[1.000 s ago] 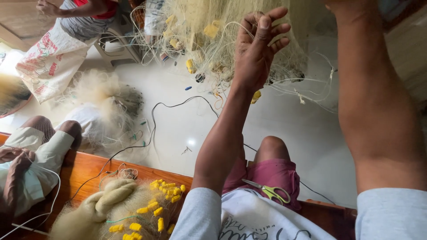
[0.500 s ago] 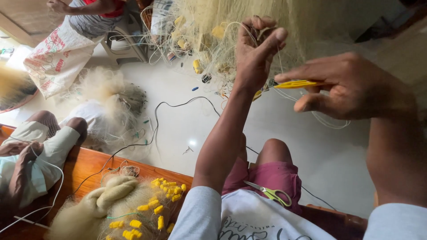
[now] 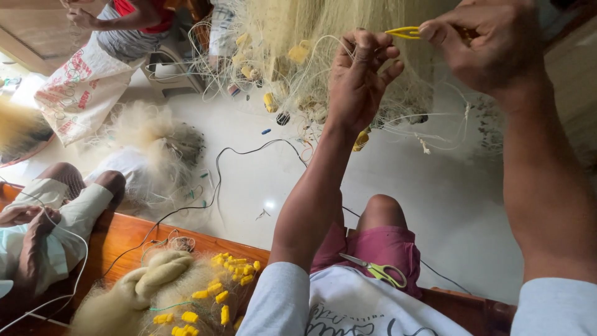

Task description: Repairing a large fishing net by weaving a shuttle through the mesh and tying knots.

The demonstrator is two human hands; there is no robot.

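The pale fishing net (image 3: 348, 31) is hung in front of the person at the top of the view, and its upper part is cut off by the frame edge. A bunch of its mesh is gripped in the left hand (image 3: 360, 81), whose fingers (image 3: 364, 46) are clenched around the strands. A yellow netting needle (image 3: 404, 31) is pinched in the fingers of the right hand (image 3: 491, 46), just beside the left hand; only the needle's tip is shown, the rest being hidden behind the hand. Whether twine is carried on the needle cannot be told. Yellow floats (image 3: 298, 53) are seen tangled in the hanging net, several blurred.

A pair of scissors (image 3: 376, 270) with yellow-green handles is laid on the person's lap. On the wooden floor (image 3: 124, 236) at lower left, a heap of net with small yellow floats (image 3: 233, 267) is partly cut off by the bottom edge. A black cable (image 3: 217, 168) is trailed across the white floor. Another person (image 3: 43, 218) is seated at far left, only partly in view, and a further person (image 3: 130, 18) is seen at top left, mostly cropped.
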